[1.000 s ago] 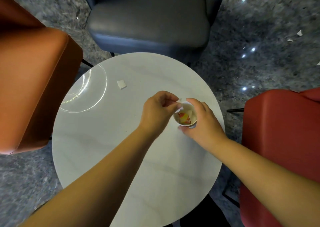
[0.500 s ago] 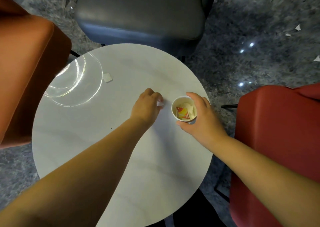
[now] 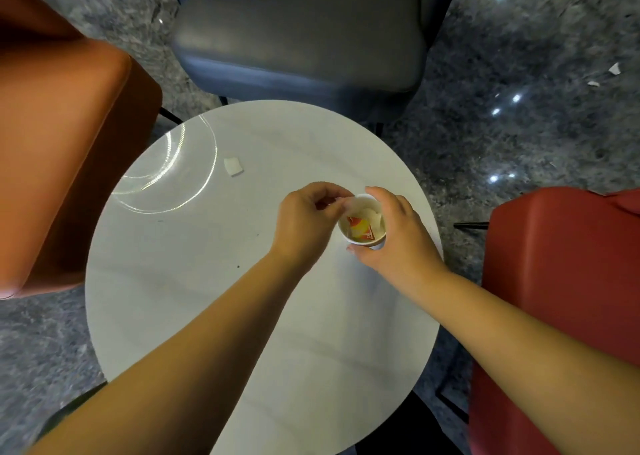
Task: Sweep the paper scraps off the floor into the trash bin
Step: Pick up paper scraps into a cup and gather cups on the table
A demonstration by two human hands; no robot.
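So the paper scraps on the floor (image 3: 614, 68) were way off from either grip, up in the far right corner on the grey speckled floor (image 3: 519, 142), two little white bits lying close together. No trash bin was visible anywhere. What the hands were actually busy with was a small paper cup (image 3: 372, 245) on the round white bench (image 3: 207, 298). The right hand (image 3: 398, 236) had its grip wrapped around the cup's side, fingers over the far rim and thumb on the near side, holding it upright. Inside the cup were some white scraps plus a red and yellow piece (image 3: 360, 229). The left hand (image 3: 304, 222) was right next to the cup's rim with its fingers pinched together at the tips, and it looked like there was a small white bit (image 3: 348, 205) in that pinch right at the rim, though it was blurry. Further out from the left grip, toward the far left of the bench, one more white scrap (image 3: 233, 167) lay flat on its own, just beside some curved light reflections. Around the bench stood an orange chair (image 3: 62, 142) on the left, a dark grey chair (image 3: 301, 28) at the far side, and a red chair (image 3: 568, 281) on the right.
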